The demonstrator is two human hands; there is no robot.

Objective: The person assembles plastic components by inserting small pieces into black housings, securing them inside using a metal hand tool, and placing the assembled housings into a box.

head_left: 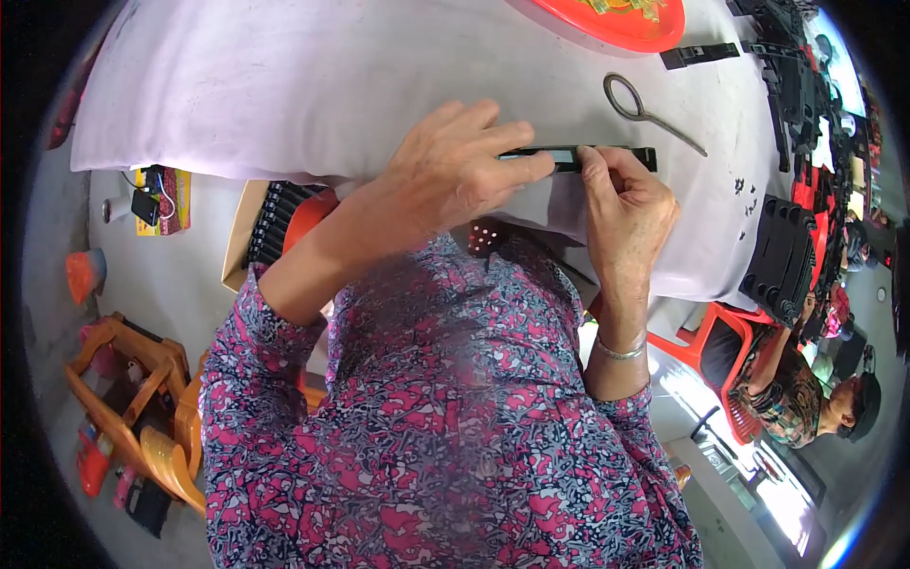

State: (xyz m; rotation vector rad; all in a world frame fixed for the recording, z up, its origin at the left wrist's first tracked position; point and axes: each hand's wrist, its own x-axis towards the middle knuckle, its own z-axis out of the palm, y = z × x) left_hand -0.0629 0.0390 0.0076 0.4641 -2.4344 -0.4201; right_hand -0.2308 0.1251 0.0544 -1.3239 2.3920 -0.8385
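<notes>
A narrow black plastic strip (646, 158) with a glossy, pale-reflecting face lies crosswise near the table's front edge. My left hand (460, 161) is at its left end, with thumb and forefinger on either side of it. My right hand (630, 194) pinches the strip near its right end, fingers curled in and thumb pressed on the face. The strip's far left end is partly hidden by my left fingers. Beyond my right hand lies a metal rod with a loop (624, 95) at one end.
A red tray (654, 38) with yellow-green pieces stands at the far edge. Black plastic parts (782, 256) stack along the right, beside small black bits (742, 190). Below the table's left edge is a carton (245, 232) of black parts. Another person (796, 389) sits at right.
</notes>
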